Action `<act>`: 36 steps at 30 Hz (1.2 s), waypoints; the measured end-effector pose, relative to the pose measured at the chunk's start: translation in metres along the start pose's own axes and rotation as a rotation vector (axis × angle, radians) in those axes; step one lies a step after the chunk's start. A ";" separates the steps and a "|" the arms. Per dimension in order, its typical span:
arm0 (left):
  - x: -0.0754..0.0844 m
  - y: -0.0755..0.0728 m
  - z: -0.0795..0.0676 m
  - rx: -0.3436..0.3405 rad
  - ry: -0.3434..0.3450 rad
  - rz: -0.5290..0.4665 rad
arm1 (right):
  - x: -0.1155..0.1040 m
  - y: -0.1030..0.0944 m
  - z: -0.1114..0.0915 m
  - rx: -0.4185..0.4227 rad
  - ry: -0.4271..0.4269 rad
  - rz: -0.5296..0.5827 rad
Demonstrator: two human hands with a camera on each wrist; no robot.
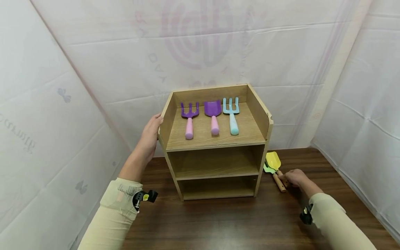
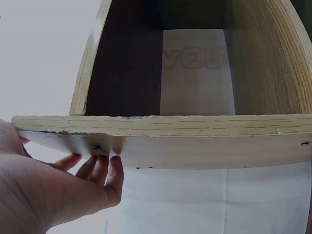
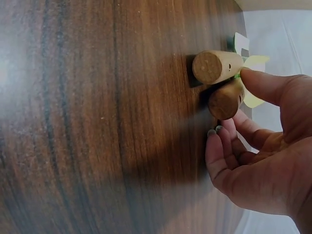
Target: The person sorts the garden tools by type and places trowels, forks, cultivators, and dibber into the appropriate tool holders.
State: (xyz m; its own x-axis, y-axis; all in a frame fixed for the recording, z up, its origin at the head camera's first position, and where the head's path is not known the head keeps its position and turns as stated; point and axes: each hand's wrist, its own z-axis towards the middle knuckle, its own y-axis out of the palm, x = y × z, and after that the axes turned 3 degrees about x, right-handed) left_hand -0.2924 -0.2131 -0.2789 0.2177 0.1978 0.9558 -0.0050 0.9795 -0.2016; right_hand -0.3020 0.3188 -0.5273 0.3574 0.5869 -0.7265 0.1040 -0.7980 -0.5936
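Note:
On the table stands a small wooden shelf (image 1: 215, 144). My left hand (image 1: 149, 134) holds its left side panel (image 2: 209, 148) near the top, fingertips pressing the outer face; the thumb is mostly hidden. To the right of the shelf, my right hand (image 1: 295, 177) pinches the wooden handle (image 3: 226, 101) of a yellow toy shovel (image 1: 273, 160) between thumb and forefinger. Beside that shovel lies a green garden fork (image 1: 270, 170) with a wooden handle (image 3: 214, 67), partly covered by the shovel.
The shelf's top board carries a purple fork (image 1: 189, 116) with a pink handle, a purple shovel (image 1: 213, 109) and a light blue fork (image 1: 231, 113). Two compartments lie below. White printed sheets (image 1: 125, 52) enclose the dark wooden table (image 1: 218, 225) behind and at both sides.

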 end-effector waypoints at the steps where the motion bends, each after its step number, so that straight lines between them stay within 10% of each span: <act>1: 0.000 0.000 0.000 0.000 -0.001 0.000 | 0.000 0.000 0.000 -0.001 0.004 0.001; 36: -0.001 0.000 -0.001 -0.012 0.007 -0.001 | 0.008 -0.009 0.004 -0.088 -0.035 0.008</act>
State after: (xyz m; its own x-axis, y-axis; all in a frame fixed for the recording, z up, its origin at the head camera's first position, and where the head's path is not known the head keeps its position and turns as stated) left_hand -0.2921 -0.2128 -0.2798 0.2245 0.1962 0.9545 0.0074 0.9791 -0.2030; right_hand -0.3036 0.3312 -0.5292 0.3259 0.5835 -0.7439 0.1829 -0.8109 -0.5559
